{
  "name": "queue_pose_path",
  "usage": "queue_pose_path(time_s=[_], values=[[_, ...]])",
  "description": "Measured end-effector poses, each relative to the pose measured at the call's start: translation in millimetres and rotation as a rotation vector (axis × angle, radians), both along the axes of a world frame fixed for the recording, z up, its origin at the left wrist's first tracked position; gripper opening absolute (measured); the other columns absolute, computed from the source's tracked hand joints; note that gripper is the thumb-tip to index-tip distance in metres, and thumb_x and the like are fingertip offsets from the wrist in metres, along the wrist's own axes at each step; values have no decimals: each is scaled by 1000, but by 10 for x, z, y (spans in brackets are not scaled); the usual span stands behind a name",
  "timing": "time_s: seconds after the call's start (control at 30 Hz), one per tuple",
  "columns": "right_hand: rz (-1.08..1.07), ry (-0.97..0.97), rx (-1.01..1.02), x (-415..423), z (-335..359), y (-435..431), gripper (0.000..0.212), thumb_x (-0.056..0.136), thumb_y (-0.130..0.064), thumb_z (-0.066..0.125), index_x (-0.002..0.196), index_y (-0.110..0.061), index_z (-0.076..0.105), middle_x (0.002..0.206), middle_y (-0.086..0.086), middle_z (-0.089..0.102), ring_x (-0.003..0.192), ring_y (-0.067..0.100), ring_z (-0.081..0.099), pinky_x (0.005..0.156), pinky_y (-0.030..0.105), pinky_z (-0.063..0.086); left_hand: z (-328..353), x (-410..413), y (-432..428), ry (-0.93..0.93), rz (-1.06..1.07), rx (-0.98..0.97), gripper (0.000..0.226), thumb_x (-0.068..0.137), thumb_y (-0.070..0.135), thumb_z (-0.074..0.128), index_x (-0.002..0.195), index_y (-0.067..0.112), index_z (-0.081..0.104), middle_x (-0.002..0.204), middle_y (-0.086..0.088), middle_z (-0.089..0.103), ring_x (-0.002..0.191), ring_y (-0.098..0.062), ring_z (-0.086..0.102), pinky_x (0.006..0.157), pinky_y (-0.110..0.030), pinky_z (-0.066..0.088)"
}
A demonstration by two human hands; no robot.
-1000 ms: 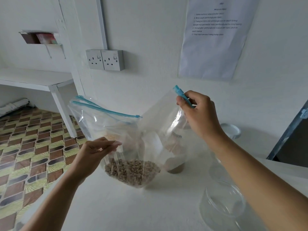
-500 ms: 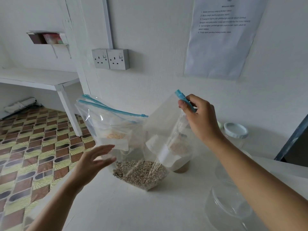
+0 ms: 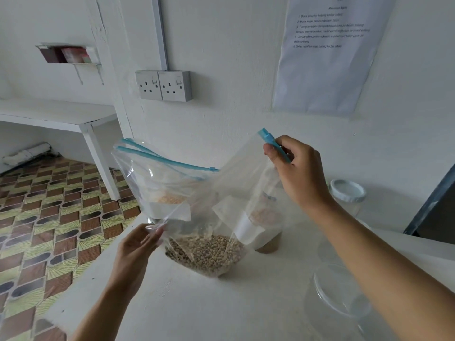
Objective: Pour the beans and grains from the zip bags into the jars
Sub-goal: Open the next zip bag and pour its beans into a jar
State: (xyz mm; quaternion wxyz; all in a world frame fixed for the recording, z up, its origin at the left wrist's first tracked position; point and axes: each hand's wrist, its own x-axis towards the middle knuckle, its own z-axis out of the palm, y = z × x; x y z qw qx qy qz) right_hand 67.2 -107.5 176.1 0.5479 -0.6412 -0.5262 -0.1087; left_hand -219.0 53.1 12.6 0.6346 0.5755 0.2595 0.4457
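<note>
A clear zip bag (image 3: 236,193) with a blue seal stands on the white counter, brownish beans (image 3: 209,252) heaped in its bottom. My right hand (image 3: 293,168) pinches the bag's blue zip corner at the top right and holds it up. My left hand (image 3: 138,244) touches the bag's lower left side with straight fingers. A second zip bag (image 3: 157,178) with a blue seal and yellowish grains stands just behind on the left. An empty glass jar (image 3: 337,303) sits at the lower right. A jar with a white lid (image 3: 347,195) stands by the wall, right of my wrist.
Behind the bag a jar (image 3: 268,239) with brown contents shows through the plastic. The counter (image 3: 197,303) drops off on the left to a patterned floor (image 3: 37,230). A wall socket (image 3: 163,86) and a printed sheet (image 3: 325,52) are on the wall.
My left hand let go of the bag's left side, drew back, then came in again lower to touch it. My right hand kept hold of the zip corner.
</note>
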Motion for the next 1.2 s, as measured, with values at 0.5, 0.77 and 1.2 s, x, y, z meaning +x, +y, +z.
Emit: queue_pose_path(time_s=[0.5, 0.77, 1.2], values=[[-6, 417, 87, 129, -65, -290, 24, 100, -28, 64, 82, -13, 67, 68, 3, 63, 49, 13, 47, 48, 21, 42, 708, 99, 63, -197, -40, -3, 14, 83, 30, 73, 89, 17, 73, 90, -4, 69, 90, -16, 68, 92, -37, 58], [55, 510, 172, 183, -61, -429, 24, 102, -20, 62, 80, -11, 65, 62, -4, 60, 48, 12, 42, 48, 20, 35, 990, 94, 62, -165, -98, 82, 14, 92, 12, 58, 88, 16, 71, 89, -4, 69, 86, -16, 69, 87, -31, 59], [115, 624, 280, 137, 199, -687, 23, 100, -19, 64, 85, -1, 66, 67, 5, 59, 46, 18, 41, 44, 27, 34, 1508, 361, 71, -181, -70, 159, 15, 97, 19, 57, 85, 21, 66, 85, 4, 66, 82, -11, 66, 87, -37, 46]])
